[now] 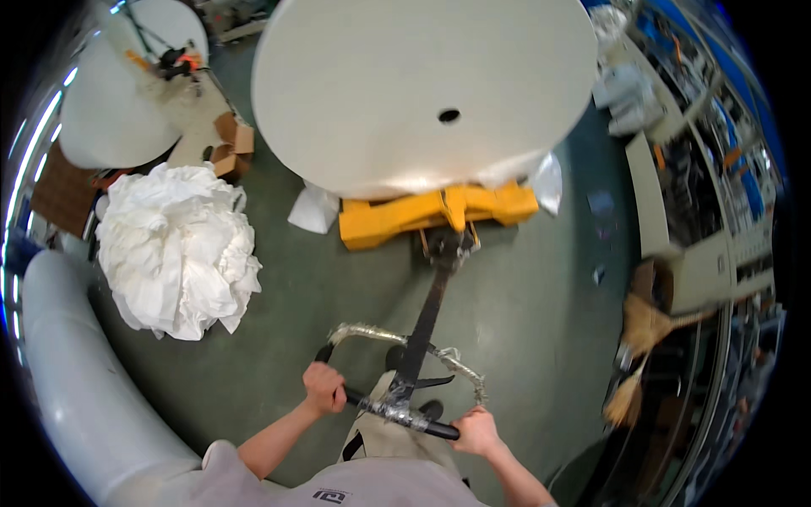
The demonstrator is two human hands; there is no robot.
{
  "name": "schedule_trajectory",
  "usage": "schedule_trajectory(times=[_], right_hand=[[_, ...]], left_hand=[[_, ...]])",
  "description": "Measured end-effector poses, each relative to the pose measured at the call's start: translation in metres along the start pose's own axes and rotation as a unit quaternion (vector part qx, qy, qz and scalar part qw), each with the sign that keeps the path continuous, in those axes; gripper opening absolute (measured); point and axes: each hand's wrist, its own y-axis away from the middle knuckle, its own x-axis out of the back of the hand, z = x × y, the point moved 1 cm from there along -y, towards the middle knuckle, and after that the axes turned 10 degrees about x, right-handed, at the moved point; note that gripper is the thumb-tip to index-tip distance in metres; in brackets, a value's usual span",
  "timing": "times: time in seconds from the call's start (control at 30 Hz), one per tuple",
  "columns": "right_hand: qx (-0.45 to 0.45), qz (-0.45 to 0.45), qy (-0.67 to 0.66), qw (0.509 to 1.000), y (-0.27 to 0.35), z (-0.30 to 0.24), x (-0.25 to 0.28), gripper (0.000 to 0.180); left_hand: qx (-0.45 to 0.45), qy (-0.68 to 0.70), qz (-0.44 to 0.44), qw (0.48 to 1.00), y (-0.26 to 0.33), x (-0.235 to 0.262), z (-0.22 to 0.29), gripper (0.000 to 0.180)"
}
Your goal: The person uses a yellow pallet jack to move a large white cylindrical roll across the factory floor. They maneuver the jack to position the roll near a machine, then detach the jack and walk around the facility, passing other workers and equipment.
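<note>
both hands, the left hand (324, 387) and right hand (476, 431), are clenched around the pallet jack handle (397, 411), its yellow base (435, 214) under a big white roll (422, 89).

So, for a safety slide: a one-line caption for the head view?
Both hands, left hand and right hand, grip the black loop handle of a yellow pallet jack carrying a large white paper roll.

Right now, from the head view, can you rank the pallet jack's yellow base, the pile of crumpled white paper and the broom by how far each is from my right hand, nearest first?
From the right hand, in the head view:
1. Broom, to the right, by the machine.
2. Yellow base of the pallet jack, ahead, under the big white roll.
3. Crumpled white paper pile, far left on the floor.
</note>
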Motion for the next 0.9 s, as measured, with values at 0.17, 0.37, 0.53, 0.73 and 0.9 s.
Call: schedule_trajectory(times=[0.17,0.37,0.53,0.73,0.9], right_hand=[[0.032,-0.285,0.018,0.958,-0.017,0.03,-0.202,0.02],[0.0,-0.156,-0.006,0.988,-0.021,0.046,-0.19,0.016],[-0.012,0.094,-0.008,0.996,-0.019,0.044,0.02,0.016],[-0.009,0.069,0.047,0.996,-0.029,0.04,-0.05,0.014],[-0.069,-0.117,0.058,0.989,-0.052,0.054,-0.275,0.012]], left_hand=[[-0.014,-0.116,-0.405,0.907,0.138,-0.072,-0.07,0.015],[-0.022,-0.2,-0.57,0.796,0.133,-0.102,-0.091,0.029],[-0.018,-0.128,-0.372,0.919,-0.107,-0.01,0.026,0.033],[-0.032,-0.135,-0.46,0.877,-0.046,-0.033,-0.005,0.035],[-0.041,-0.229,-0.571,0.788,0.142,-0.164,-0.114,0.039]])
